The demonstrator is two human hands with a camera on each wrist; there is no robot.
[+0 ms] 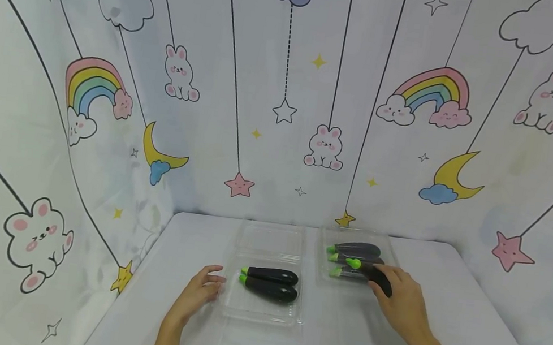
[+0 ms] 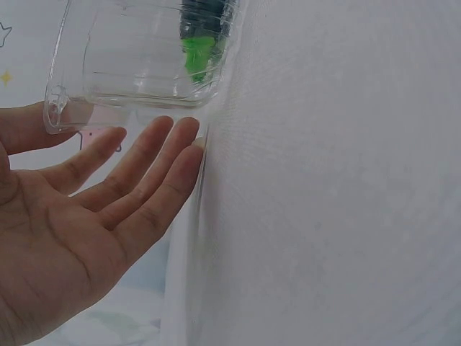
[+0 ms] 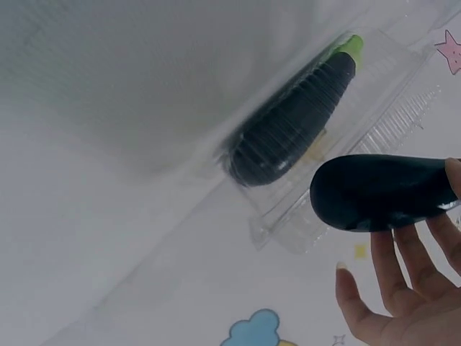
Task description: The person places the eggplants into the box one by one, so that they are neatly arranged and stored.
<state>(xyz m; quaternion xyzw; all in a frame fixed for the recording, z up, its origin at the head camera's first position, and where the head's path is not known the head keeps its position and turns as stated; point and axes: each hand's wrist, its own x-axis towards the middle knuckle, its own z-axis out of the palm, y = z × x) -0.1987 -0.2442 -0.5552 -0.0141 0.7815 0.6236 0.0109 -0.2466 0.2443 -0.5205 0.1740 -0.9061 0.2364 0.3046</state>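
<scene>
An eggplant (image 1: pixel 376 277), dark with a bright green stem end, is held by my right hand (image 1: pixel 402 301) above the right clear plastic box. In the right wrist view, thumb and fingers pinch this eggplant (image 3: pixel 382 193) near one end. Several eggplants (image 1: pixel 357 249) lie inside the right plastic box (image 1: pixel 321 274). Two more eggplants (image 1: pixel 271 283) lie side by side in the left clear plastic box (image 1: pixel 257 312). Beside that box's left wall is my left hand (image 1: pixel 198 294), its fingers extended. The left wrist view shows this hand (image 2: pixel 108 209) with its thumb at the box corner.
Both boxes stand on a white table (image 1: pixel 328 343), the left one with its lid (image 1: pixel 269 240) folded back. Behind the table hangs a white backdrop (image 1: pixel 278 155) printed with rabbits, rainbows, moons and stars.
</scene>
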